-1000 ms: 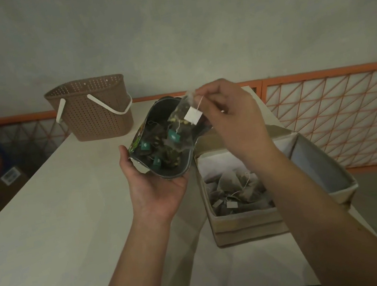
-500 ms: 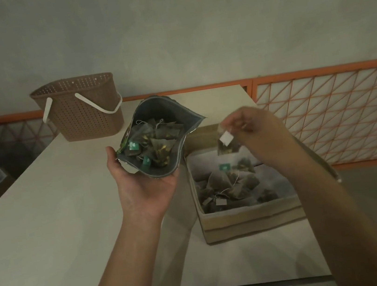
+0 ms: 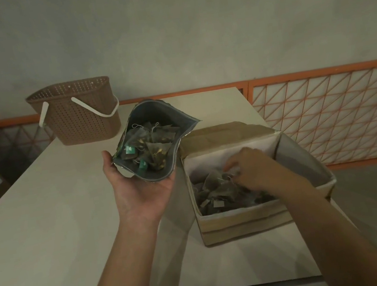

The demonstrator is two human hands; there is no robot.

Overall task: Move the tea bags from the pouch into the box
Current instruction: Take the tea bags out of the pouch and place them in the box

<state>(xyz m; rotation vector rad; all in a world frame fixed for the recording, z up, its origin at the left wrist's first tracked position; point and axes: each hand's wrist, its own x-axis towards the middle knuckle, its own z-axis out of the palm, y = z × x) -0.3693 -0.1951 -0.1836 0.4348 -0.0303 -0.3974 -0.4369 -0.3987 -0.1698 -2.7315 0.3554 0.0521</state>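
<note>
Cradling the open pouch (image 3: 152, 145) in the left hand (image 3: 141, 194), palm up, tea bags inside. Reaching the right hand (image 3: 251, 170) down into the box (image 3: 241, 223) among tea bags (image 3: 216, 187); grip unclear.

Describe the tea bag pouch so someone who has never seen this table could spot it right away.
Start at the pale table, with a brown perforated basket at its far end and an open cardboard box near its right edge. Between them, the left hand holds the pouch tilted above the tabletop. It alone is grey foil, its mouth gaping open, showing tea bags with green tags.
</note>
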